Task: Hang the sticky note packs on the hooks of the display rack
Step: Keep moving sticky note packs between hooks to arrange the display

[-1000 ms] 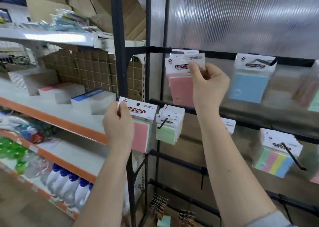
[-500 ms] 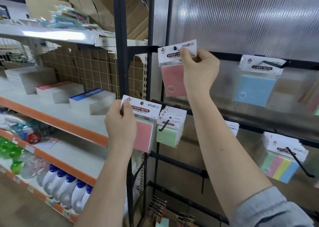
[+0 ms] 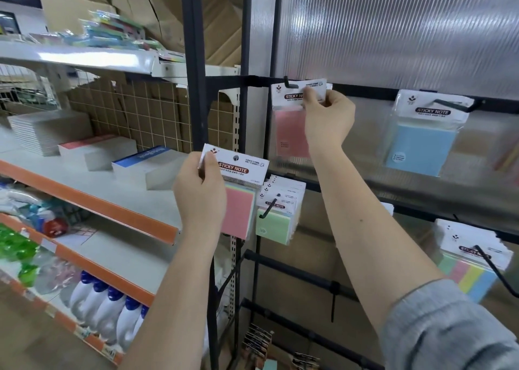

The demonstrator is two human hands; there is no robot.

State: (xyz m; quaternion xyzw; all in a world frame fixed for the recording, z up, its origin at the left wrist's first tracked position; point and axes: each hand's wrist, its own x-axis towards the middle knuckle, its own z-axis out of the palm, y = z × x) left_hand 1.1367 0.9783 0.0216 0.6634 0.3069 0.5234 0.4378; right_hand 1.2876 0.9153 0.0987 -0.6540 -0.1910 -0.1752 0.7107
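The right hand (image 3: 327, 119) pinches the white header card of a pink sticky note pack (image 3: 292, 116) between thumb and curled fingers, holding it up against the top crossbar of the black display rack (image 3: 193, 88); a black hook (image 3: 288, 82) pokes out at the card's upper left, but whether it passes through the hanging hole cannot be told, since the fingers cover much of the card. The hand also hides the right part of the pink pad. The left hand (image 3: 200, 198) grips a second pack (image 3: 238, 189) by the left edge of its header, thumb on the front, the other fingers behind and out of view; this pack hangs in the air beside the rack's post, on no hook. Just right of it, green packs (image 3: 276, 215) hang on a lower hook. A blue pack (image 3: 424, 133) and a multicolour pack (image 3: 471, 263) hang further right, blurred. At the left, orange-edged shelves (image 3: 92, 201) carry white bottles (image 3: 106, 305), partly cut off.
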